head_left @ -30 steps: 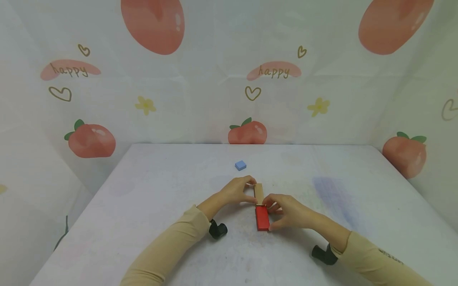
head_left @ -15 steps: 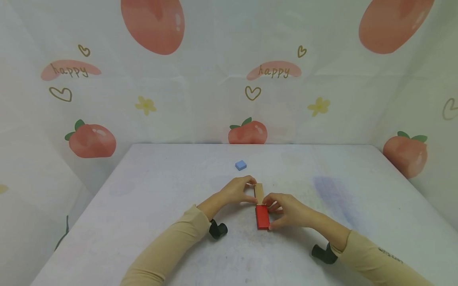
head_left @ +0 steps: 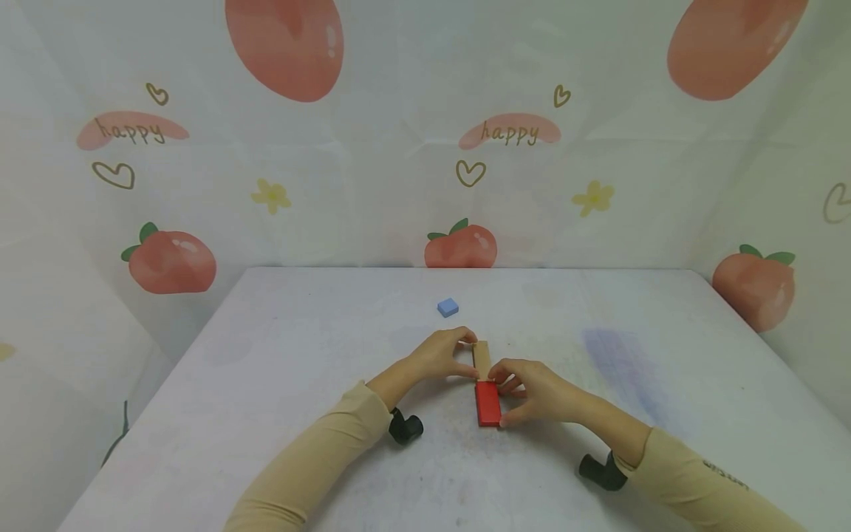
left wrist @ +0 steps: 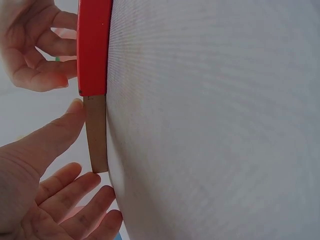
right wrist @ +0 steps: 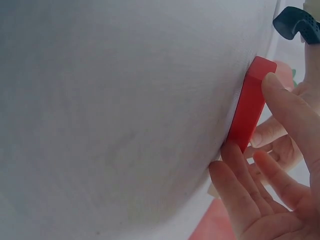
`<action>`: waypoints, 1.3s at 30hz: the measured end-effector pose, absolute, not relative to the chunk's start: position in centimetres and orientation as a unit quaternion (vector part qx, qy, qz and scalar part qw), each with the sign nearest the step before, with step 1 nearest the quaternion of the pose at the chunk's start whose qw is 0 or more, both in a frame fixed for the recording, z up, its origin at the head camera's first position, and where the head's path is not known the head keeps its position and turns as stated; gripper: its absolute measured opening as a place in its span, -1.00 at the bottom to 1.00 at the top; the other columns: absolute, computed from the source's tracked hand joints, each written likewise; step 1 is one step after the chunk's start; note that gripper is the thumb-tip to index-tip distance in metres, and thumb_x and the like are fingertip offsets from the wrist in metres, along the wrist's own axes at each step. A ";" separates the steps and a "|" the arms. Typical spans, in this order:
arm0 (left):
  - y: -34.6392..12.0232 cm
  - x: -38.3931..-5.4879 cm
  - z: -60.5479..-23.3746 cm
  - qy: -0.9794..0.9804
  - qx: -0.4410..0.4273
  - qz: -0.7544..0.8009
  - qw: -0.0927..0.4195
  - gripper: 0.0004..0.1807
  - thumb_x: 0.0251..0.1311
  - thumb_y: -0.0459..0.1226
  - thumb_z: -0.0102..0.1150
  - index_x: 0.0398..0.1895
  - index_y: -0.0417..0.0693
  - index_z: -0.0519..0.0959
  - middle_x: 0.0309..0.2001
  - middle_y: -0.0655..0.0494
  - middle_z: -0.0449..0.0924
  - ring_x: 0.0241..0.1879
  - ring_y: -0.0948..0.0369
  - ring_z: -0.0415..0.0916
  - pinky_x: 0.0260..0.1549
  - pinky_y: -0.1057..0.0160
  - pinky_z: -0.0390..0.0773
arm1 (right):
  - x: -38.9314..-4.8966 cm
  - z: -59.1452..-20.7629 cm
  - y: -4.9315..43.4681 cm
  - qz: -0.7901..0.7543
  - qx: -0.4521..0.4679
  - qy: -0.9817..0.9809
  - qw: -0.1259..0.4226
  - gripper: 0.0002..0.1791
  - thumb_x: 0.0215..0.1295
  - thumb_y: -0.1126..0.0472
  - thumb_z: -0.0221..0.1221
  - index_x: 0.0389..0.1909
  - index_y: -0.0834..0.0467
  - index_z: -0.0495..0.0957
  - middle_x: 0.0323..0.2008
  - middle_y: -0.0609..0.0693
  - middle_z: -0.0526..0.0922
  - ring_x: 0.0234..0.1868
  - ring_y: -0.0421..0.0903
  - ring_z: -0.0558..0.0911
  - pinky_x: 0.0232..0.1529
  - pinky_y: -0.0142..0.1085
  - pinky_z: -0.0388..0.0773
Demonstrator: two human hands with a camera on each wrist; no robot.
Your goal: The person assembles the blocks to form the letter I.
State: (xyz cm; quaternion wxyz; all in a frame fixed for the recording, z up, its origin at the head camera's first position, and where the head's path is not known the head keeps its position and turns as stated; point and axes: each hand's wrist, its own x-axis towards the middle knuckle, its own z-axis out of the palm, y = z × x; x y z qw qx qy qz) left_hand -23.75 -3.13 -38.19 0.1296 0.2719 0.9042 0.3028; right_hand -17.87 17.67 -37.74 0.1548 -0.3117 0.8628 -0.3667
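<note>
Backdrop (head_left: 372, 111): pale cloth along the back and both sides, printed with red fruit, yellow flowers, outlined hearts and the word "happy".
Table (head_left: 332, 310): whitish top, with a bluish-purple smudge on its right side.
Sleeves (head_left: 312, 443): beige, one on each forearm, reaching in from the near edge; the right one bears dark lettering.
Right hand (head_left: 541, 390): grips the red block lengthwise, thumb at its near end and fingertips around its far end, by the seam with the wooden strip.
Left hand (head_left: 439, 355): holds the wooden strip end to end, thumb beside the seam and fingers bent at the far end (the left wrist view shows this best).
Black wrist pieces (head_left: 603, 473): one below each wrist, at the cuff.
Red block (head_left: 488, 405): oblong, lying flat on the table between the hands, toward the person.
Wooden strip (head_left: 482, 360): tan, narrower than the red block, running straight on from its far end; whether any of it sits inside, I cannot tell.
Blue block (head_left: 448, 309): small and flat, beyond the left hand, apart from the other pieces.
</note>
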 end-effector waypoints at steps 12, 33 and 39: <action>-3.1 -23.7 -38.4 0.907 0.268 0.298 0.133 -0.41 -0.04 -0.12 0.39 0.07 -0.10 0.42 0.15 -0.03 0.51 0.15 0.06 0.48 0.17 0.12 0.45 | -17.9 -37.9 17.8 -0.373 -0.315 0.859 0.154 -0.37 -0.13 0.22 0.44 -0.02 0.33 0.40 -0.05 0.21 0.55 -0.12 0.04 0.63 -0.15 -0.29 0.65; -3.2 -22.6 -38.1 0.895 0.295 0.304 0.140 -0.35 -0.06 -0.09 0.40 0.12 -0.10 0.42 0.21 0.03 0.46 0.24 0.09 0.36 0.25 0.09 0.35 | -18.1 -37.8 18.2 -0.363 -0.323 0.861 0.150 -0.42 -0.01 0.14 0.38 0.01 0.30 0.41 -0.09 0.18 0.59 -0.14 0.02 0.65 -0.15 -0.29 0.65; -3.3 -21.5 -37.9 0.889 0.322 0.301 0.120 -0.42 -0.05 -0.11 0.40 0.06 -0.04 0.43 0.14 0.06 0.50 0.20 0.11 0.40 0.22 0.12 0.39 | -18.4 -37.6 18.6 -0.358 -0.327 0.864 0.136 -0.52 0.11 0.14 0.30 -0.01 0.30 0.43 -0.13 0.20 0.60 -0.19 0.00 0.66 -0.19 -0.27 0.66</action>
